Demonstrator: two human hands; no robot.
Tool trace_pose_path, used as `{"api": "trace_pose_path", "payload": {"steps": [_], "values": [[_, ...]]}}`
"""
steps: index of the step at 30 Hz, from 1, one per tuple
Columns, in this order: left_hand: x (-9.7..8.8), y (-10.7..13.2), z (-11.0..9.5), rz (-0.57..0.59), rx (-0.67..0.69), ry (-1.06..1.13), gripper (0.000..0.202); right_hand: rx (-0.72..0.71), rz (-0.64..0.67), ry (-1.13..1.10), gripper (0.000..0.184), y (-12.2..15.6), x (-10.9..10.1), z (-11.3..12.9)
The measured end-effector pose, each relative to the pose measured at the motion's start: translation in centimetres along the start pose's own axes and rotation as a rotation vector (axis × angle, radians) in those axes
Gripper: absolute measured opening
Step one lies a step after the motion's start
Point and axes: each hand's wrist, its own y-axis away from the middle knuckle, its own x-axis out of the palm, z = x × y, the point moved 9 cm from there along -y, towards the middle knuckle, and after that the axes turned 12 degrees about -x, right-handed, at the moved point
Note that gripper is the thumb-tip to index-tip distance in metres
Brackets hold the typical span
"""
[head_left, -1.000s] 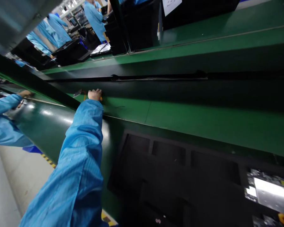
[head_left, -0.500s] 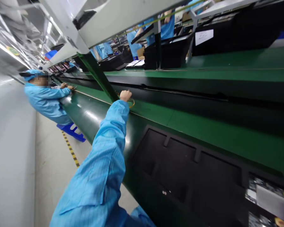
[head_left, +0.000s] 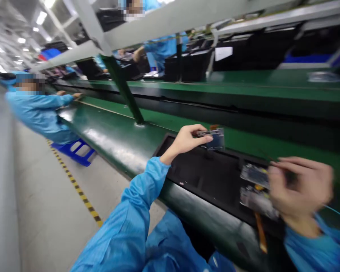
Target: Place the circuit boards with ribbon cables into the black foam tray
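My left hand pinches a small circuit board between thumb and fingers, above the black compartment tray. The board is held up on edge, with an orange bit at its top. My right hand, blurred, is over the tray's right part with thumb and fingertips together. A thin dark line shows by its fingertips, but I cannot make out what it holds. Beneath and beside that hand, more circuit boards lie in the tray. An orange flex cable hangs over the tray's near edge.
The green bench runs away to the left, with a green post standing on it. Black bins line the raised shelf behind. A co-worker sits farther along by a blue stool. A light blue cord trails from my right wrist.
My left hand has come back from beside the green post to above the tray and now holds a circuit board. My right hand has come into full view. The camera has turned.
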Motion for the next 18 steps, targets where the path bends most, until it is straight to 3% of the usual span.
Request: {"api": "trace_pose_path", "payload": {"steps": [2,4,9,12,16,18], "values": [[2.0,1.3,1.2,0.042,-0.07,0.186,0.055,-0.14,0.034,-0.035,0.004,0.9,-0.2,3.3],[3.6,1.7,2.2,0.057,-0.109,0.254,0.061,-0.127,0.086,-0.097,0.013,1.5,0.7,5.0],[6.4,2.6,3.0,0.141,-0.111,0.199,0.058,-0.074,0.034,-0.14,0.017,2.4,0.6,5.3],[6.6,3.0,3.8,0.131,-0.143,0.185,0.056,-0.133,0.063,-0.234,0.018,3.5,0.3,6.0],[5.4,2.8,5.3,0.004,-0.18,0.147,0.052,-0.247,0.281,-0.405,0.014,4.9,2.1,8.4],[5.0,2.7,5.6,-0.023,-0.179,0.131,0.05,-0.271,0.3,-0.421,0.016,5.0,2.7,8.9]]}}
